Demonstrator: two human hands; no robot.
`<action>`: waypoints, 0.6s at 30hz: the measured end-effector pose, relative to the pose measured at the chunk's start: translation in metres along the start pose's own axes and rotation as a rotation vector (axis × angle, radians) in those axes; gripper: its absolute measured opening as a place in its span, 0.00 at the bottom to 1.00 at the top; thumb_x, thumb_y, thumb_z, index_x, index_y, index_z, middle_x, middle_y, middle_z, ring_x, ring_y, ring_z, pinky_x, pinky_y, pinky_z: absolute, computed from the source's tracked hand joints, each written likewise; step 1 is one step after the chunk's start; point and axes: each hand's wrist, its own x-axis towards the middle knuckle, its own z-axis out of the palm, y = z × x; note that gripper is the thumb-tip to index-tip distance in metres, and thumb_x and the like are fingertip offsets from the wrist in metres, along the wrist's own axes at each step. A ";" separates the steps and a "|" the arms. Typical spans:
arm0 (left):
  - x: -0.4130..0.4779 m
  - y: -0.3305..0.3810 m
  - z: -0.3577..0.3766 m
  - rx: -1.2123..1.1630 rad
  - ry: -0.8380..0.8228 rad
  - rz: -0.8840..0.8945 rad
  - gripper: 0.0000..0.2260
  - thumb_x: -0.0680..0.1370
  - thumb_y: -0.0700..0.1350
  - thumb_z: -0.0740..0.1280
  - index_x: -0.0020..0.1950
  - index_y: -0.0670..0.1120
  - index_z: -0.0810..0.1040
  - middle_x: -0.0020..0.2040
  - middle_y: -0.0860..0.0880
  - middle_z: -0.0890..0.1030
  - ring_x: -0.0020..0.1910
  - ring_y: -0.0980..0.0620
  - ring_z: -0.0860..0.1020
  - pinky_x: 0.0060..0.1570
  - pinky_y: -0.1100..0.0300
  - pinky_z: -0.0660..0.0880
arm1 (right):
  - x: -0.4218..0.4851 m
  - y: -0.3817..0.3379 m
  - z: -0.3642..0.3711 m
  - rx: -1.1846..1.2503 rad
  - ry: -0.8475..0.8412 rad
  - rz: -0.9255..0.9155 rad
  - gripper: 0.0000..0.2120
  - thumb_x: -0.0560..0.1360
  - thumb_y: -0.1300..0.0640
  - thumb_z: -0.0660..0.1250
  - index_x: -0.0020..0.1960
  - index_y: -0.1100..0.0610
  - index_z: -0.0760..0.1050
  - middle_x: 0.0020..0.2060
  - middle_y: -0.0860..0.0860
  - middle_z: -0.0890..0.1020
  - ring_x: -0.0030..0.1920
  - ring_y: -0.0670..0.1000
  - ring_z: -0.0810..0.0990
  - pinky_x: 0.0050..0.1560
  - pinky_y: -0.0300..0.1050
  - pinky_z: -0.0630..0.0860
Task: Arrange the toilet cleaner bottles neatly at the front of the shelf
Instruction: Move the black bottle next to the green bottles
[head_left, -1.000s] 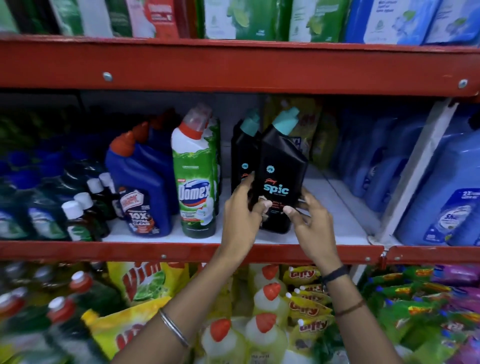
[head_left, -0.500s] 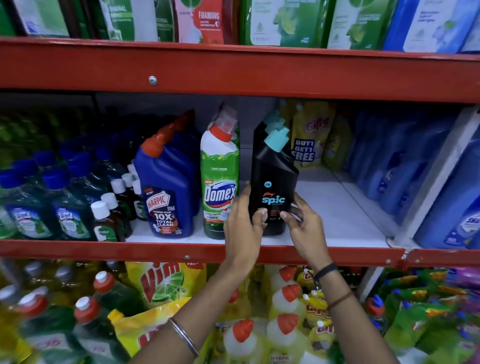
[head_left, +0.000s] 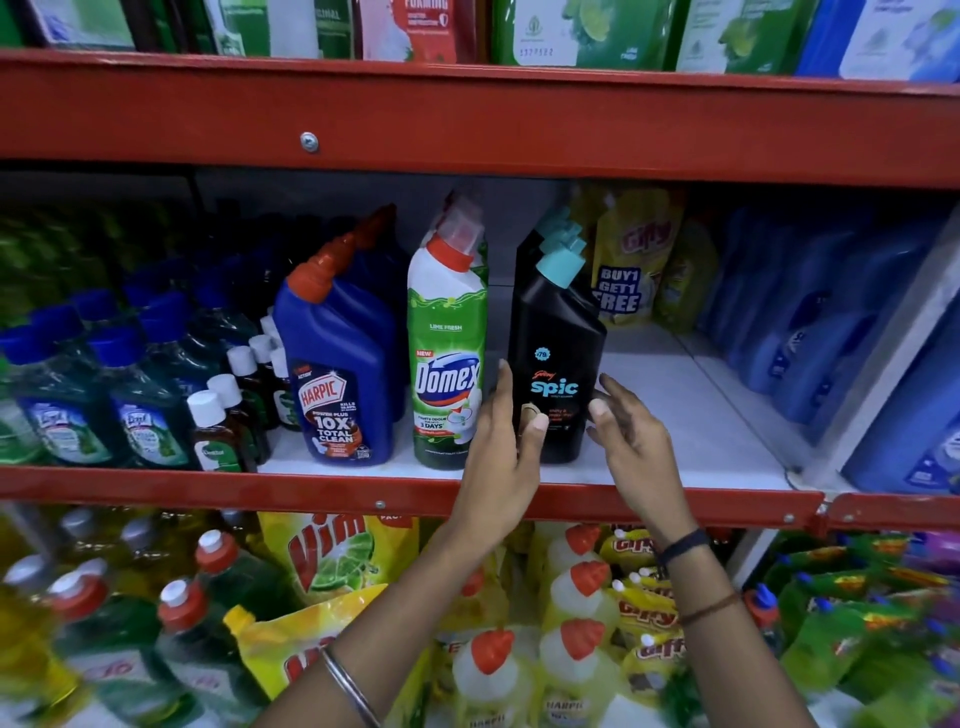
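A black Spic toilet cleaner bottle with a teal cap stands upright at the front of the white shelf, with more black bottles lined up behind it. To its left stand a green-and-white Domex bottle and a blue Harpic bottle, each with others behind. My left hand is by the Spic bottle's lower left, fingers apart, thumb over its front. My right hand hovers at its lower right, fingers spread, just off the bottle.
Small brown bottles and blue-capped bottles fill the shelf's left. Yellow Gifly pouches sit at the back, blue jugs beyond a white divider. A red shelf rim runs along the front, a red beam overhead.
The Spic bottle came forward from a tilted hold and now stands upright at the shelf front. Both hands have loosened and opened away from it.
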 end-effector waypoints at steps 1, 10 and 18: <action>0.000 0.002 -0.002 -0.001 -0.020 -0.009 0.28 0.80 0.58 0.54 0.73 0.64 0.40 0.78 0.52 0.54 0.75 0.50 0.60 0.72 0.48 0.65 | -0.003 0.001 0.000 0.026 0.005 0.014 0.20 0.75 0.38 0.58 0.65 0.41 0.69 0.63 0.50 0.78 0.63 0.48 0.77 0.64 0.55 0.75; -0.003 0.004 0.000 0.150 -0.059 -0.022 0.27 0.80 0.60 0.49 0.70 0.68 0.33 0.69 0.43 0.73 0.64 0.46 0.75 0.61 0.42 0.74 | -0.011 -0.006 0.000 0.154 0.015 0.025 0.16 0.76 0.43 0.56 0.62 0.42 0.70 0.53 0.41 0.81 0.56 0.40 0.79 0.60 0.45 0.77; -0.004 0.002 0.000 0.086 -0.042 -0.007 0.25 0.79 0.61 0.49 0.69 0.71 0.35 0.67 0.43 0.74 0.61 0.47 0.77 0.60 0.43 0.75 | -0.012 -0.007 -0.001 0.190 0.004 0.033 0.15 0.75 0.41 0.57 0.61 0.41 0.71 0.52 0.37 0.80 0.57 0.40 0.79 0.59 0.43 0.76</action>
